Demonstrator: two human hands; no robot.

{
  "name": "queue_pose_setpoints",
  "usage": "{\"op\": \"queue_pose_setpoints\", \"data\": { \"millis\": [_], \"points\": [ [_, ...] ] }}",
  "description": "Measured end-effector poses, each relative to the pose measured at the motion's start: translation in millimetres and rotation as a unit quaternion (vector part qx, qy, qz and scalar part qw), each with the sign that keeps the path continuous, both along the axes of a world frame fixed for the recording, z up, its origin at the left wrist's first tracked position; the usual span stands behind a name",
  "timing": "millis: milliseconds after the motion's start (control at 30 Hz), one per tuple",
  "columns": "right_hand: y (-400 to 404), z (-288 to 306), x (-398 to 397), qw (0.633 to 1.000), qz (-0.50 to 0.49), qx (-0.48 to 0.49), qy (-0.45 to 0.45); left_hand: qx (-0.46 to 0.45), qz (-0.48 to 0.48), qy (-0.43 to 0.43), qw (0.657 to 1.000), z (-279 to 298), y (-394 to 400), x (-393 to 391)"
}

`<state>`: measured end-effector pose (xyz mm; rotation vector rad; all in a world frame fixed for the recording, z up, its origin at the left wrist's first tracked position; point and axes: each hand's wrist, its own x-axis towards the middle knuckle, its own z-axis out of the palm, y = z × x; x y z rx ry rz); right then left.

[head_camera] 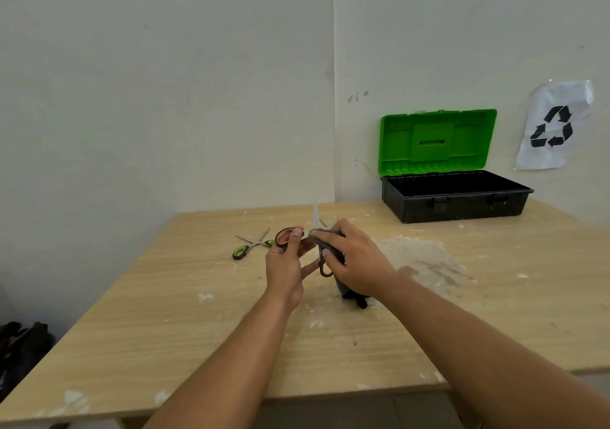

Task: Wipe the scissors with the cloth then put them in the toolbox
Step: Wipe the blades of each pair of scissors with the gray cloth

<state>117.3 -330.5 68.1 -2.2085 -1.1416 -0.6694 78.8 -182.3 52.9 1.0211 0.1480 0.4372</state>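
Note:
Above the middle of the wooden table (165,329), my left hand (285,268) grips the orange-lined handle ring of a pair of scissors (286,236). Their blades are spread, and one blade points straight up. My right hand (355,263) holds a dark cloth (343,291) bunched around the scissors near the pivot, and the cloth's tail hangs down to the tabletop. The second handle loop pokes out below my right fingers. The toolbox (462,209), black with a raised green lid, stands open at the back right against the wall.
A second pair of scissors with green-and-black handles (252,245) lies open on the table left of my hands. A whitish smeared patch (419,257) covers the wood to the right. A recycling sign (554,125) hangs on the wall. Dark items (23,346) lie on the floor at left.

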Motion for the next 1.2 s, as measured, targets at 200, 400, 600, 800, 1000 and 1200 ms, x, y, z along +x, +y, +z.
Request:
{"op": "queue_pose_setpoints", "data": {
  "millis": [200,400,600,800,1000,1200],
  "points": [
    [-3,2,7,0.996,-0.044,-0.058,-0.041,-0.057,0.003,0.005,0.998,-4,0,-1],
    [-10,0,15,0.992,-0.1,-0.05,-0.054,-0.078,0.013,0.01,0.997,-7,3,-4],
    [-14,3,24,0.988,-0.141,-0.044,-0.04,-0.066,0.015,0.01,0.998,-7,6,-5],
    [-20,1,32,0.987,-0.158,-0.031,0.0,-0.051,0.018,0.031,0.998,-10,12,-6],
    [-26,6,28,0.992,-0.121,0.034,0.027,-0.02,0.01,0.054,0.998,-6,23,-2],
    [-11,20,20,0.988,0.011,-0.142,-0.06,0.012,-0.013,0.054,0.998,-2,22,-1]
  ]
}}
